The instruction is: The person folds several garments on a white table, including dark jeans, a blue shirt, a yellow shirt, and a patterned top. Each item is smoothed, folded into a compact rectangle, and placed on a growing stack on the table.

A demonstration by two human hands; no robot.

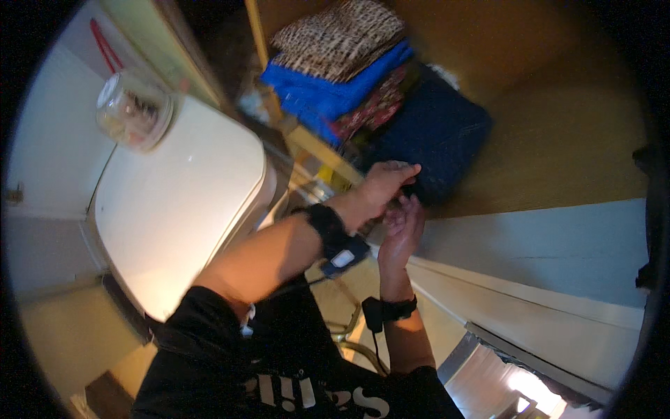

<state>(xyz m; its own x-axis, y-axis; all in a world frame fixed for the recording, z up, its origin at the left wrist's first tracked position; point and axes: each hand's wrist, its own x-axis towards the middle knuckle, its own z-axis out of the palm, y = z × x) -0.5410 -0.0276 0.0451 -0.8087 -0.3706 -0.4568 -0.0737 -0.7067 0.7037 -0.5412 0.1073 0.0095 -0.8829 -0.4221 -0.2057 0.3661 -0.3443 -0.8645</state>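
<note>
Ahead of me, a dark navy folded cloth (pixel 434 131) lies at the lower right of a pile of folded fabrics. My left hand (pixel 390 183) is at the near edge of this cloth, its fingers bent; whether they grip it is unclear. Just below, my right hand (pixel 402 225) has its palm partly showing and its fingers curled close to my left hand. Any small thing between the hands is hidden or blurred. Above them in the pile are a red patterned cloth (pixel 374 112), a bright blue cloth (pixel 324 97) and a brown-and-cream patterned cloth (pixel 340 39).
A white rounded lid or tabletop (pixel 183 194) stands at the left, bearing a clear lidded container (pixel 135 112). A wooden bar (pixel 324 154) runs beside the pile. Metal tubing (pixel 361 348) shows below my hands. Both wrists wear black straps with cabled devices. A pale wall band (pixel 549 246) lies at the right.
</note>
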